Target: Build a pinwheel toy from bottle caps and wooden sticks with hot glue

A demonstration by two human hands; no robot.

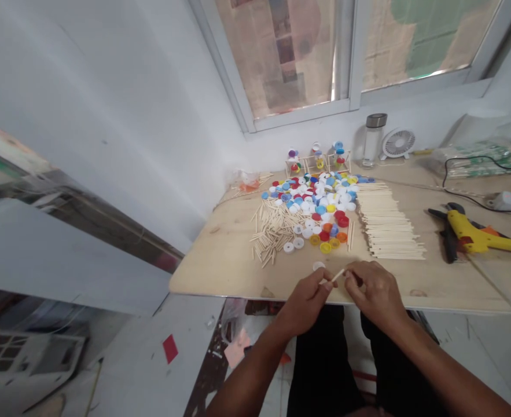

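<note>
My left hand [308,296] is closed in a pinch on one end of a short wooden stick [338,275], just over the table's front edge. At the stick's other end are the closed thumb and fingertips of my right hand [374,291]. A pale bottle cap [319,266] lies on the table just beyond my left fingers. Further in are a heap of short sticks [276,229] and a spread of coloured bottle caps [320,194]. Long wooden sticks [389,223] lie side by side to the right of the caps.
A yellow glue gun [476,231] lies on the right of the wooden table [220,260], against black-handled cutters [448,240]. Small cap-and-stick models [318,161], a glass bottle [372,142] and a white fan [398,143] stand by the wall. A black cable [467,197] crosses at right.
</note>
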